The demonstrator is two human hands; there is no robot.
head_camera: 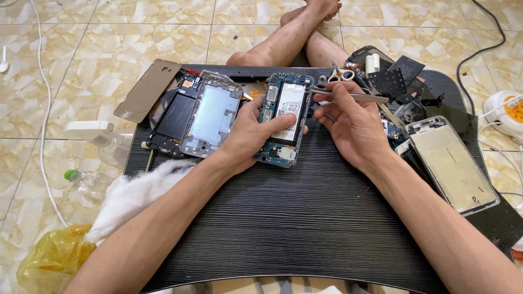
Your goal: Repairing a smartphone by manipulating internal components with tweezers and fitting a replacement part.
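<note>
Opened smartphone (283, 120) — back cover off, blue circuit board and a white-labelled battery exposed — is held just above the far middle of the black lap table (283, 218). It is cradled by the left hand (248, 136), whose fingers are wrapped under the left edge while the thumb is pressed onto the battery face. Metal tweezers (348, 96) are pinched by the right hand (351, 128) between thumb and forefinger, the tips pointed left at the phone's upper right edge; whether the tips are closed on anything cannot be told.

The phone is judged light and stiff but fragile — bare board, thin connectors, a battery that should not be bent or pierced. It is best gripped by the frame's long edges, not by the board.

To the left a second phone frame (210, 117) with a pale panel is laid beside a brown back cover (147, 90); to the right a silver-rimmed phone chassis (452, 163) is laid, with small scissors (340, 73) further off.
</note>
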